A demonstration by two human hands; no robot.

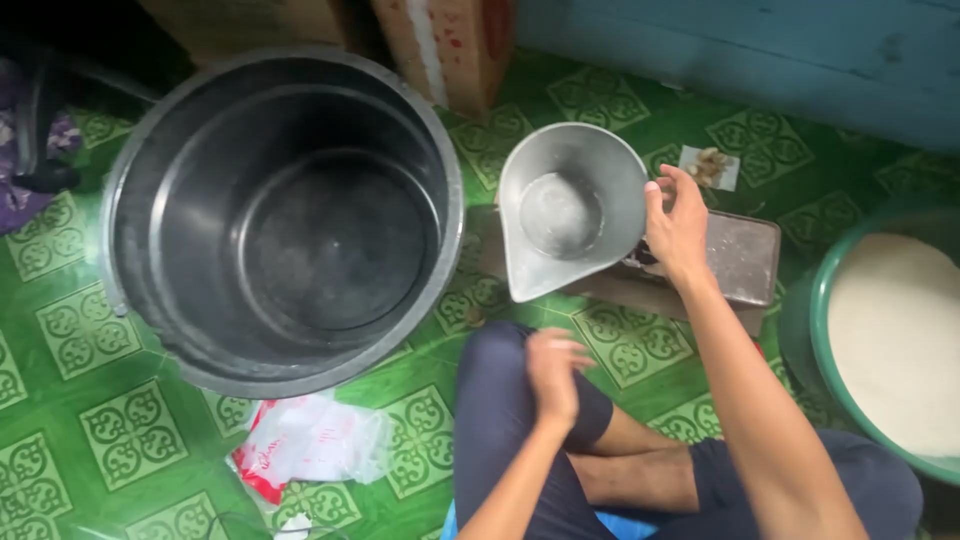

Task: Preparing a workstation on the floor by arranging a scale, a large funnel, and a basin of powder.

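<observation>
Head view, looking down at a seated person on a green patterned tile floor [130,430]. The right hand [678,225] was raised beside the metal scoop [572,222], a pale grey funnel-shaped pan with a pouring lip pointing toward the lower left. The fingers [688,186] curled at the scoop's right rim, touching or gripping its edge; the exact hold was hidden by the back of the hand. The scoop sat on a flat metal scale [742,256], whose platform showed bare to the right of the hand. The scoop's bowl appeared empty.

The left hand [553,372] hovered above the person's bent knee [500,400], well apart from the scoop and lower in the frame. It was blurred, fingers loosely curled, holding nothing that could be made out.

To the left of the scoop, just beside it, stood a large black bucket [285,215], open and empty. At the right edge, a green basin [880,330] held a white, grainy mass [900,340]; it lay near the right forearm but apart from the hand. A crumpled plastic bag [315,440] with red print lay on the floor below the bucket. Cardboard boxes [450,45] stood at the top, against a blue wall [740,55].
</observation>
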